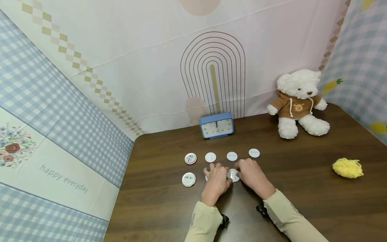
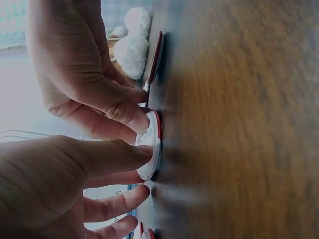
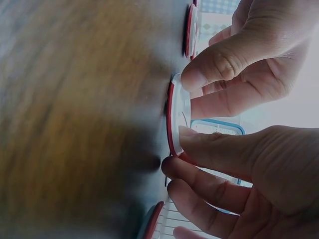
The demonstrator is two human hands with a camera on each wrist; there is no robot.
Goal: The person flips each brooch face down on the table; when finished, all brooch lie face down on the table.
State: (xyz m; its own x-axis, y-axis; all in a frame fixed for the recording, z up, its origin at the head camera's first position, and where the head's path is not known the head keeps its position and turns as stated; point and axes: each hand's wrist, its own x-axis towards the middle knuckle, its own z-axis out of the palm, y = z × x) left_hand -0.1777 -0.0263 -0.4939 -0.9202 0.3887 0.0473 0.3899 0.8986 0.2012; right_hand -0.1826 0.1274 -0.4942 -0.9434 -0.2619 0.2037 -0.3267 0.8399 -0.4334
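Both hands meet over one round pin-back badge [image 1: 233, 175] with a white back and a red rim, low over the brown table. My left hand [image 1: 216, 181] holds its left edge between thumb and forefinger; the other fingers spread above a neighbouring badge [image 1: 207, 177], mostly covered. The opposite edge is gripped by my right hand [image 1: 252, 174], its thumb [image 3: 199, 144] lying on the badge's back. In the left wrist view both thumbs press the white face of the held badge [image 2: 149, 149].
Behind the hands lies a row of badges, including one [image 1: 210, 157] and another [image 1: 254, 153]. A further badge [image 1: 188, 179] is left of the hands. A blue clock [image 1: 216, 125], a white teddy bear [image 1: 299, 104] and yellow yarn [image 1: 348, 167] stand farther off.
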